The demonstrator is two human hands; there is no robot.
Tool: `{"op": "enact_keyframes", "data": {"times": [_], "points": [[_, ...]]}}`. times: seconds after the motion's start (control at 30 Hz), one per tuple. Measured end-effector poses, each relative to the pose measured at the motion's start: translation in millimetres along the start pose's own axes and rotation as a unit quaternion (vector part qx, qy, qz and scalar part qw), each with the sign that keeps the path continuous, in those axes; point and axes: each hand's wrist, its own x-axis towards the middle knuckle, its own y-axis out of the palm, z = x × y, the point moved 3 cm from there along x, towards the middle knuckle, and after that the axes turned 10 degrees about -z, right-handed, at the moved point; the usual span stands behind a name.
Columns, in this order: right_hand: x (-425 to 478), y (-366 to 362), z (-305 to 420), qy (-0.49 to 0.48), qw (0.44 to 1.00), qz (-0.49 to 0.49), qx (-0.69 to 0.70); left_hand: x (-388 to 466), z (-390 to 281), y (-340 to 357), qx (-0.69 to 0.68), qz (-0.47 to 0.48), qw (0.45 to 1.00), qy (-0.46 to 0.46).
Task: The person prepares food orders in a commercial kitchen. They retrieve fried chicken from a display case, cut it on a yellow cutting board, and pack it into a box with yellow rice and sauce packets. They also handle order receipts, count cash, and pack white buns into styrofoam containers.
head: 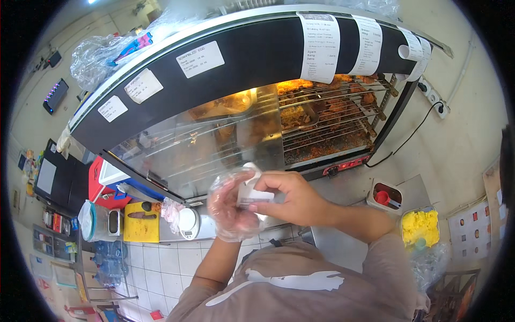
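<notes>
My left hand [231, 205] wears a loose, clear plastic glove, and its fingers curl around the far side of a small white paper slip [255, 193]. From the other side my bare right hand [291, 197] pinches the same slip between thumb and fingers. Print shows on part of the paper, which looks folded; its far end is partly hidden by the fingers. Both hands are held in front of my body, before a heated glass food display cabinet [241, 68]. Fried chicken pieces [338, 110] lie on wire racks in the cabinet's right half.
Printed slips [320, 48] hang from the cabinet's top edge. On the left counter are a digital kitchen scale [189, 223] and a yellow cutting board [141, 225] with a knife [141, 215]. To the right stand a container with a red scoop [382, 197] and a tray of yellow food [420, 227].
</notes>
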Motion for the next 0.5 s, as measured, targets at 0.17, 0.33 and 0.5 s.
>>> {"op": "enact_keyframes", "data": {"times": [0.17, 0.33, 0.5], "points": [[-2.4, -29.1, -10.3, 0.040, 0.991, -0.108, 0.069, -8.0, 9.8, 6.1, -0.083, 0.062, 0.937, -0.334], [-16.1, -93.1, -7.8, 0.032, 0.943, -0.300, 0.141, -9.9, -0.7, -3.0, -0.032, 0.237, 0.785, -0.571], [-47.2, -122.0, -6.8, 0.025, 0.916, -0.371, 0.149, -3.4, -18.1, -6.9, 0.000, 0.294, 0.794, -0.532]]}}
